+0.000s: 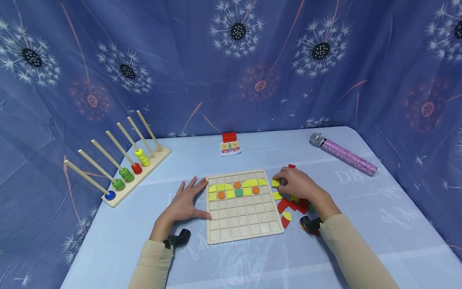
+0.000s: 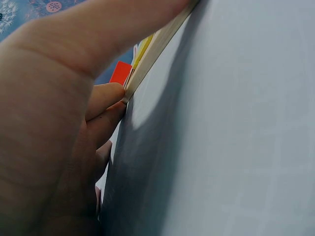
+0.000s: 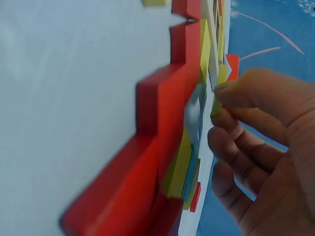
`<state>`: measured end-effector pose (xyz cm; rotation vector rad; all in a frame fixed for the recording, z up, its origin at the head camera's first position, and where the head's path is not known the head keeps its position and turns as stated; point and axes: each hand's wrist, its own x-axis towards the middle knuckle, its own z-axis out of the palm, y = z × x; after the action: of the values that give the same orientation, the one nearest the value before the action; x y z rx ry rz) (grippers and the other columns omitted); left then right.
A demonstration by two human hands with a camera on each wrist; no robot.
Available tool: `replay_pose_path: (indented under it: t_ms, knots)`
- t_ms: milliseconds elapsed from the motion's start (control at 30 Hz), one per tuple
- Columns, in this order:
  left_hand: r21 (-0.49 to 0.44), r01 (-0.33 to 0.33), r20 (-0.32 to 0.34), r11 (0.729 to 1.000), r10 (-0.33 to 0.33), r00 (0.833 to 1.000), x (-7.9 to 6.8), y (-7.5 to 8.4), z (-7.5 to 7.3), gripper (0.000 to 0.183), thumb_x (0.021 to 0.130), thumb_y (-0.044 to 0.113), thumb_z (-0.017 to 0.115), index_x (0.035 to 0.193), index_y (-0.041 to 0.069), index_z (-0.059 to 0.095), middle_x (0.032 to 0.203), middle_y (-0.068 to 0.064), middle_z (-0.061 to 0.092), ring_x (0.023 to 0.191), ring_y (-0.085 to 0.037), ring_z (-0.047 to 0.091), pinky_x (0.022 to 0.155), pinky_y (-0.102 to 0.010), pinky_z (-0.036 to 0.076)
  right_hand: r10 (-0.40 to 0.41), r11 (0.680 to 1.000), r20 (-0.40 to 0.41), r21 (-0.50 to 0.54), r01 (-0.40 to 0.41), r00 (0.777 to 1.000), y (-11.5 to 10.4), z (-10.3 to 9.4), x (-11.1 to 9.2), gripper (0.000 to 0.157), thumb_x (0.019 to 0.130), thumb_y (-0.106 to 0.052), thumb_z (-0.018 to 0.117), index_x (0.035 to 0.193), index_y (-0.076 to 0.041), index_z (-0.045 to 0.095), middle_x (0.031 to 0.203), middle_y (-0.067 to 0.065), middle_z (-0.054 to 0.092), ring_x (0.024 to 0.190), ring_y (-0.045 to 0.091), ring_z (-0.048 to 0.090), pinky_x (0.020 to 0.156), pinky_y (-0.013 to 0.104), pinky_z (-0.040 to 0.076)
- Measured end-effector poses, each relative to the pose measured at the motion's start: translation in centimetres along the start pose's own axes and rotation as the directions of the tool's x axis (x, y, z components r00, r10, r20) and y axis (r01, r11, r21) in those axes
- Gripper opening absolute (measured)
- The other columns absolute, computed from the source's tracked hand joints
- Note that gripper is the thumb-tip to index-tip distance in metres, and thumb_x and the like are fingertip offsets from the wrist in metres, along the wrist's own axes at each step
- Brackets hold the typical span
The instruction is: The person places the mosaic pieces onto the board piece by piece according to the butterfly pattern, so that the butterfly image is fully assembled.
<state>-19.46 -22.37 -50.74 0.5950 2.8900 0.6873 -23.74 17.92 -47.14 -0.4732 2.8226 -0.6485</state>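
A wooden grid board (image 1: 245,221) lies in the middle of the table, its two upper rows partly filled with yellow, orange and green pieces. My left hand (image 1: 183,205) rests at the board's left side, fingers spread, with the thumb and a fingertip against the edge. Just off the board's right edge, my right hand (image 1: 298,184) pinches a small yellow tile (image 1: 275,183) between thumb and fingers. In the right wrist view that yellow tile (image 3: 219,93) stands on edge between the fingertips. Below this hand spreads a pile of loose red pieces (image 1: 296,206) with some yellow and green ones.
On the left stands a wooden peg abacus (image 1: 134,179) with coloured rings. A red block (image 1: 229,137) and a butterfly picture card (image 1: 230,149) are at the back. A pink glitter microphone (image 1: 344,154) lies at the back right. Patterned blue cloth hangs behind the table.
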Motion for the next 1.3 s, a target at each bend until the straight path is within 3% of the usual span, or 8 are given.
replay_pose_path:
  t_ms: [200, 400, 700, 967, 1167, 1300]
  knots:
    - [-0.002, 0.002, -0.006, 1.000, -0.002, 1.000, 0.0, 0.1, 0.0, 0.126, 0.050, 0.081, 0.072, 0.153, 0.020, 0.030, 0.156, 0.006, 0.025, 0.146, -0.024, 0.007, 0.114, -0.049, -0.004, -0.073, 0.995, 0.022, 0.076, 0.071, 0.997, -1.0, 0.7, 0.2, 0.039, 0.074, -0.016, 0.079, 0.113, -0.019, 0.074, 0.099, -0.006, 0.058, 0.086, 0.016, 0.053, 0.068, 0.026, 0.051]
    - [-0.003, 0.007, 0.004, 1.000, -0.007, 1.000, 0.0, 0.1, 0.0, 0.127, 0.050, 0.081, 0.072, 0.153, 0.020, 0.029, 0.157, 0.006, 0.024, 0.146, -0.023, 0.005, 0.114, -0.049, -0.006, -0.132, 0.991, 0.037, 0.039, 0.131, 0.991, -2.3, 1.1, 0.4, 0.031, 0.076, -0.014, 0.078, 0.106, -0.021, 0.076, 0.097, -0.007, 0.056, 0.085, 0.015, 0.051, 0.068, 0.027, 0.048]
    - [-0.010, 0.002, 0.000, 1.000, -0.002, 1.000, 0.1, 0.2, 0.0, 0.127, 0.050, 0.081, 0.072, 0.152, 0.020, 0.030, 0.156, 0.006, 0.025, 0.146, -0.023, 0.006, 0.114, -0.048, -0.006, -0.140, 0.990, 0.043, 0.023, 0.139, 0.989, -2.9, 1.5, 0.7, 0.028, 0.079, -0.016, 0.078, 0.107, -0.020, 0.075, 0.100, -0.007, 0.057, 0.084, 0.014, 0.051, 0.071, 0.027, 0.046]
    - [0.001, 0.004, -0.002, 1.000, -0.004, 1.000, 0.0, 0.2, -0.1, 0.126, 0.050, 0.080, 0.073, 0.153, 0.020, 0.030, 0.156, 0.005, 0.025, 0.146, -0.025, 0.007, 0.114, -0.050, -0.004, -0.124, 0.990, 0.003, 0.064, 0.123, 0.992, -2.3, 1.0, 0.2, 0.027, 0.079, -0.019, 0.079, 0.106, -0.019, 0.076, 0.097, -0.008, 0.059, 0.085, 0.014, 0.053, 0.072, 0.027, 0.050]
    - [0.010, 0.006, -0.012, 1.000, -0.006, 1.000, -0.1, 0.2, 0.0, 0.126, 0.051, 0.081, 0.072, 0.153, 0.020, 0.030, 0.156, 0.005, 0.025, 0.146, -0.025, 0.007, 0.114, -0.051, -0.003, -0.104, 0.982, 0.003, 0.160, 0.102, 0.995, -0.8, -0.1, -1.0, 0.028, 0.081, -0.017, 0.077, 0.109, -0.016, 0.075, 0.099, -0.004, 0.061, 0.083, 0.017, 0.053, 0.066, 0.029, 0.052]
    - [0.012, 0.005, -0.006, 1.000, -0.004, 1.000, 0.0, 0.1, 0.1, 0.126, 0.051, 0.081, 0.071, 0.153, 0.021, 0.029, 0.157, 0.006, 0.024, 0.146, -0.023, 0.006, 0.114, -0.049, -0.004, -0.081, 0.980, 0.013, 0.182, 0.077, 0.997, 0.5, -0.5, -1.8, 0.027, 0.082, -0.016, 0.076, 0.109, -0.016, 0.074, 0.100, -0.005, 0.063, 0.087, 0.017, 0.053, 0.072, 0.030, 0.051]
